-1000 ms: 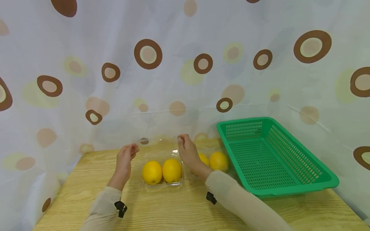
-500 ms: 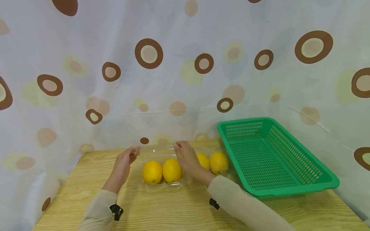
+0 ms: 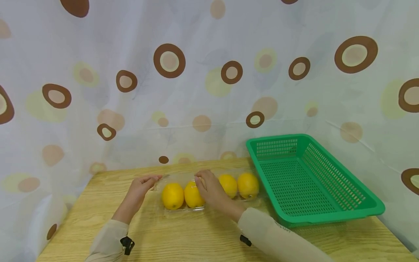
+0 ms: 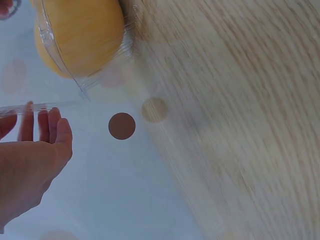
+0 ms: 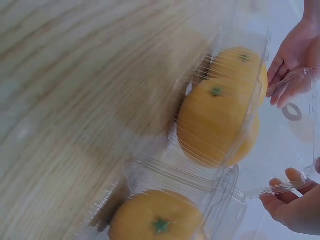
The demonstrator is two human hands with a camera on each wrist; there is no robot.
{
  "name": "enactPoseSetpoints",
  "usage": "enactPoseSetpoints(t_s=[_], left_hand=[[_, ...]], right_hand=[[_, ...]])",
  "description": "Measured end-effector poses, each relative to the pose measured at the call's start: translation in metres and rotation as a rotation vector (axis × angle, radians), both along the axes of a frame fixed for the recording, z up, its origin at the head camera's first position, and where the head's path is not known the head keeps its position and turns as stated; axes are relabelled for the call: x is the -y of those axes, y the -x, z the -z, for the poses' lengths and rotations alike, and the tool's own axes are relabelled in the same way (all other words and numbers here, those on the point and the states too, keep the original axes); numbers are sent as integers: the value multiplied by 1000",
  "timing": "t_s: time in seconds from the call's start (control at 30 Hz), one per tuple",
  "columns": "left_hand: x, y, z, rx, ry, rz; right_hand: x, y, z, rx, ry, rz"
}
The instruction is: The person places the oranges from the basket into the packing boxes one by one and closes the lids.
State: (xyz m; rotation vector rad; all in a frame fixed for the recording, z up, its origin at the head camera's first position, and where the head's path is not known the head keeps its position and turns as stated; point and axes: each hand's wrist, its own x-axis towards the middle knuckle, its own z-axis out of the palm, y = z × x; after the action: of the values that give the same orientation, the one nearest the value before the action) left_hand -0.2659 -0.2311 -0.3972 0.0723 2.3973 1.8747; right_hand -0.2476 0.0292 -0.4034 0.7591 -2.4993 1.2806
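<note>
A clear plastic clamshell box [image 3: 198, 209] stands mid-table with two oranges, a left orange [image 3: 172, 196] and a right orange [image 3: 192, 195]. Its raised, hinged lid [image 5: 282, 188] slopes over the fruit. My left hand [image 3: 137, 191] pinches the lid's left corner, fingers behind the edge and thumb in front. At the opposite corner, my right hand [image 3: 213, 191] holds the lid between thumb and fingers, partly covering the right orange. Just right of this box is a second clear box [image 5: 142, 220] with two more oranges [image 3: 247, 185].
A green slotted plastic basket [image 3: 314, 185] stands at the right, close beside the second box. Behind the wooden table [image 3: 183, 236] hangs a white curtain [image 3: 196, 94] with brown ring prints.
Both hands have come down and slightly toward me, tilting the lid lower over the left box's oranges. The right hand now overlaps the right orange. The basket and boxes stay put.
</note>
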Motion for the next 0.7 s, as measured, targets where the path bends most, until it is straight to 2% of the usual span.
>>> enactPoseSetpoints(t_s=[0.2, 0.47, 0.7], left_hand=[[0, -4, 2, -6, 89, -3], [-3, -10, 6, -32, 203, -21], [-3, -16, 10, -43, 265, -1]], right_hand=[[-3, -5, 6, -4, -5, -25], [-8, -9, 12, 43, -31, -30], [-12, -13, 16, 43, -52, -57]])
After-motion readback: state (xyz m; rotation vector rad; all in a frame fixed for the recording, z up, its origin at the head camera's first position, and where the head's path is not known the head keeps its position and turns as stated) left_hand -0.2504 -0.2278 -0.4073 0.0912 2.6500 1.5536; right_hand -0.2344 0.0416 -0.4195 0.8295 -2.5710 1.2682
